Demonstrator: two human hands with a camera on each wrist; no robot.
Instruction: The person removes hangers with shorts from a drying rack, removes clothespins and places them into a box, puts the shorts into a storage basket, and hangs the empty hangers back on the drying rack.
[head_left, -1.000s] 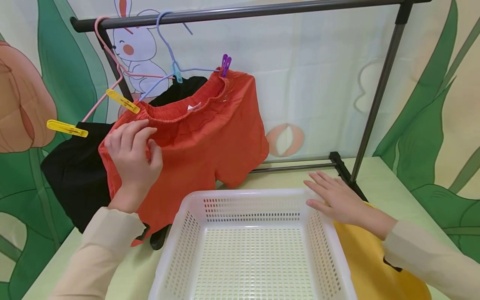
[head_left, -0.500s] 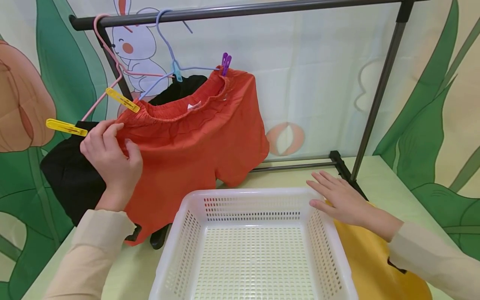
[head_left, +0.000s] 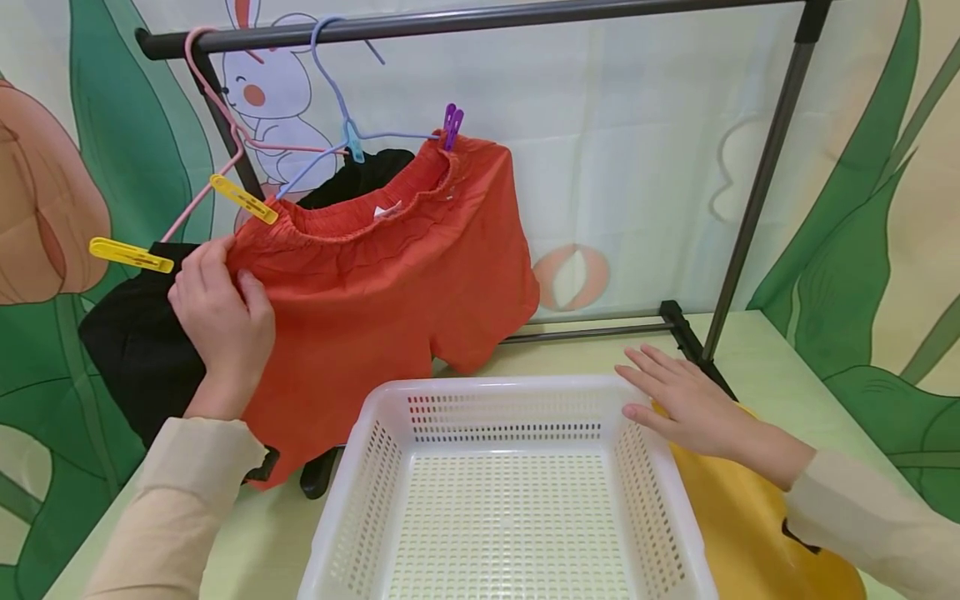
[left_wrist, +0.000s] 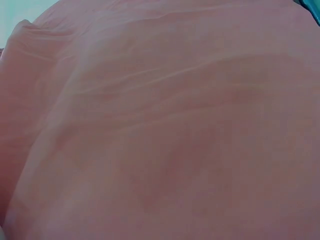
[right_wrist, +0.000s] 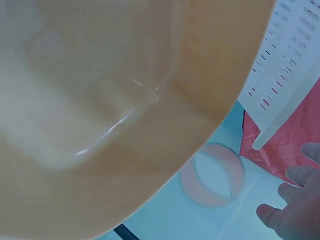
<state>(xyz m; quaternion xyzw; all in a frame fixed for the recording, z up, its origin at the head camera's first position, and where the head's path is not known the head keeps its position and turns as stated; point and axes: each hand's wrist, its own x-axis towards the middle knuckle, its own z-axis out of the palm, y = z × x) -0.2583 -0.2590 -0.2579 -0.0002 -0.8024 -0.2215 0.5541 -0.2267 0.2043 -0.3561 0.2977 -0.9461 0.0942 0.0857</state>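
Note:
Red shorts (head_left: 390,292) hang from a blue hanger (head_left: 333,100) with a yellow clothespin (head_left: 243,199) on the left and a purple clothespin (head_left: 452,127) on the right. My left hand (head_left: 225,321) holds the left side of their waist, thumb in front and fingertips hidden by the cloth. Red fabric (left_wrist: 165,125) fills the left wrist view. With fingers straight and spread, my right hand (head_left: 686,400) is over the back right corner of a white perforated basket (head_left: 510,385); whether it touches the rim I cannot tell.
Black clothing (head_left: 142,342) hangs behind on a pink hanger (head_left: 225,108), with another yellow clothespin (head_left: 131,254). Both hangers hook on a dark rack bar (head_left: 525,22). A yellow basin (right_wrist: 205,55) stands right of the basket, under the right forearm.
My left hand has moved left across the front of the red shorts to their left edge, and its fingertips have gone out of sight there. The right hand has shifted slightly right.

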